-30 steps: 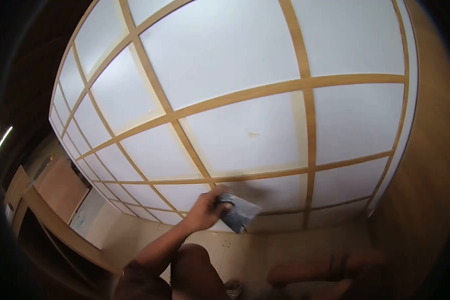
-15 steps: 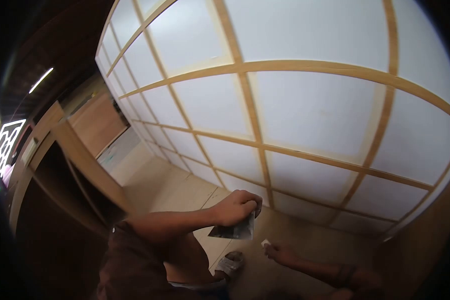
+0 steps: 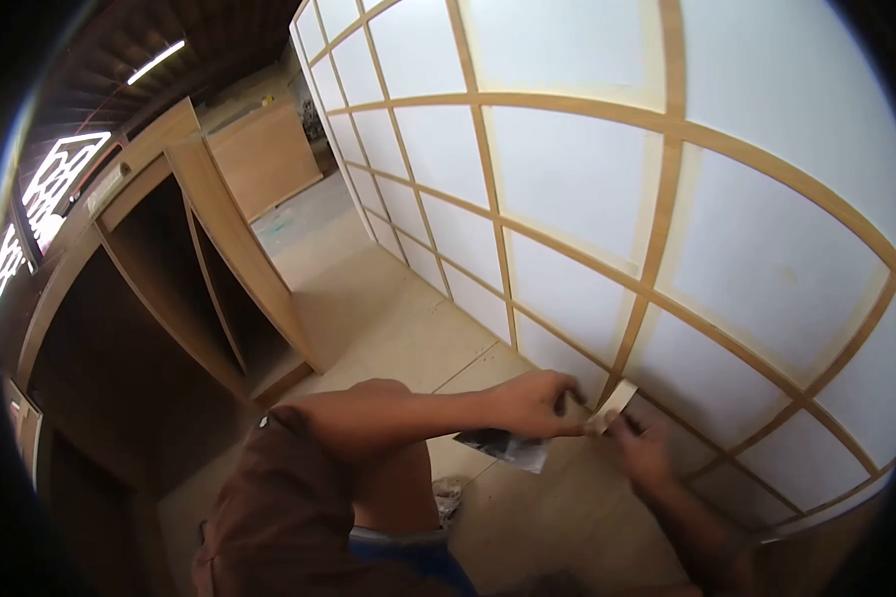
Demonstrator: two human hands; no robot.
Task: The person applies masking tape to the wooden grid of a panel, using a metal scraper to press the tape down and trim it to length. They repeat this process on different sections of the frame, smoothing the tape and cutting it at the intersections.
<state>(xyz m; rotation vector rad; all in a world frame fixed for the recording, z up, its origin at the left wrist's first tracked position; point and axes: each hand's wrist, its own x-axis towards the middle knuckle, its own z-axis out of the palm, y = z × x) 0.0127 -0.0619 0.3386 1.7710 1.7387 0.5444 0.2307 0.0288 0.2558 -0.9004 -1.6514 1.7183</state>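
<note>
**Both hands meet at the foot of the paper screen**

Since half a second ago the view has swung left and the two hands have come together: the right hand [image 3: 639, 450], which then lay low near the floor with a small pale piece, has risen to meet the left hand [image 3: 536, 403] beside the lattice. The small pale strip [image 3: 612, 406] now sits between them — pinched at its lower end by the right hand's fingers [image 3: 622, 430], with the left hand's fingertips touching it from the other side. It stands tilted, its upper end leaning against or just in front of a wooden bar of the paper screen [image 3: 567, 179]; whether it touches the bar cannot be told.

The left hand's fingers are also closed on a dark crumpled sheet [image 3: 508, 446], which hangs below the palm, just left of the strip and above the floor [image 3: 388, 318].

The screen — white panels in a pale wood grid — fills the right of the view. To the left stands an open wooden cabinet [image 3: 219, 289] with dark compartments. A foot in a sandal [image 3: 450, 495] rests on the floor below the left forearm.
</note>
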